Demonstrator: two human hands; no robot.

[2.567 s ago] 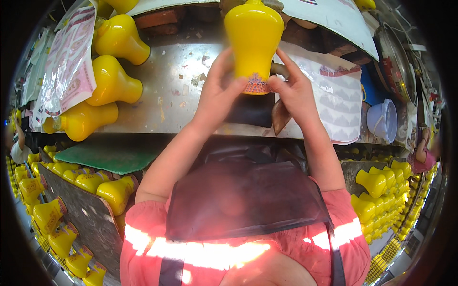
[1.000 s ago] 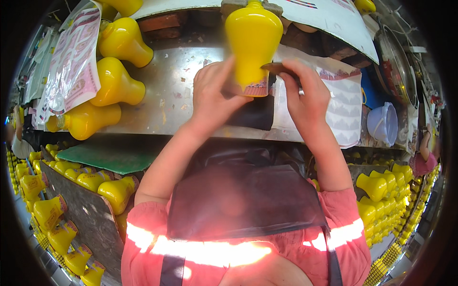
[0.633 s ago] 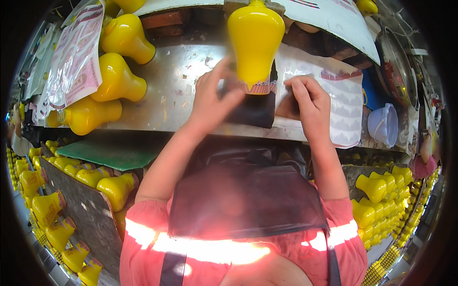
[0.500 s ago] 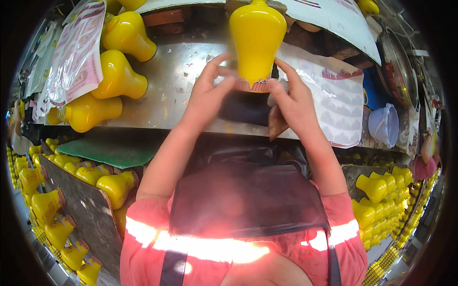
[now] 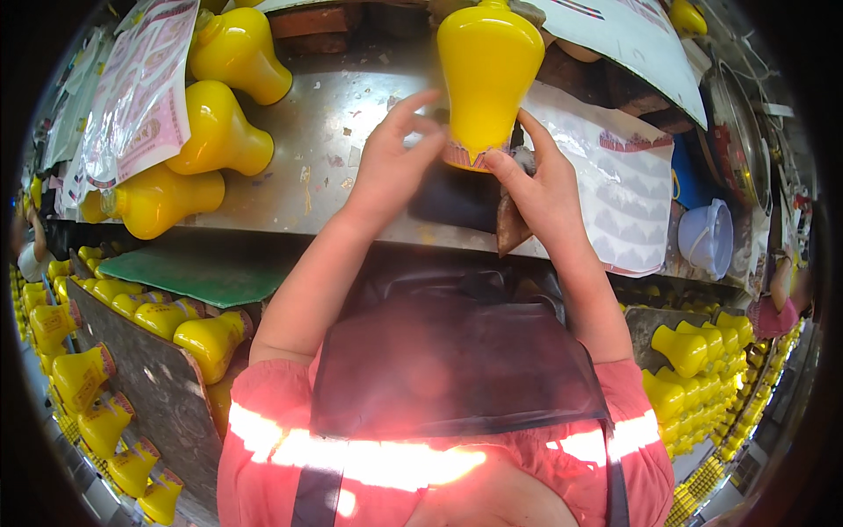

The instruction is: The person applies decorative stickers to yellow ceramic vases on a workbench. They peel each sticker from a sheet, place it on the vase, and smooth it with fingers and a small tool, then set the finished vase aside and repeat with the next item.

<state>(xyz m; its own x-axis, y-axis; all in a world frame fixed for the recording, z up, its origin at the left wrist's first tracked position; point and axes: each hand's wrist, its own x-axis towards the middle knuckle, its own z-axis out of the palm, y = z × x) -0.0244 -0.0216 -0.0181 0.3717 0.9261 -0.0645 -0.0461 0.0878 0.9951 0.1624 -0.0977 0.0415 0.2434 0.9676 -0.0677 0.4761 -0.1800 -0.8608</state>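
A glossy yellow vase [image 5: 489,75] stands at the far middle of the metal bench, its narrower lower end toward me. A patterned pink and purple decal band [image 5: 470,156] wraps that end. My right hand [image 5: 546,180] grips the vase there, thumb on the band and a finger along the right side. Just left of the vase, my left hand [image 5: 395,162] has its fingers apart and bent, somewhat blurred, with nothing seen in them. Beside my right hand lies a decal sheet [image 5: 628,189] with rows of pale scalloped shapes and a coloured strip at its top.
Several plain yellow vases [image 5: 219,132] lie on the bench at left, beside a pink printed sheet [image 5: 145,105]. A pale bucket [image 5: 707,239] stands at right. Below the bench are a green board [image 5: 206,268] and racks of yellow vases [image 5: 694,351] on both sides.
My left hand has come away from the decal band and its fingers have drawn back left. The vase shows slightly further right, with my right hand still on it.
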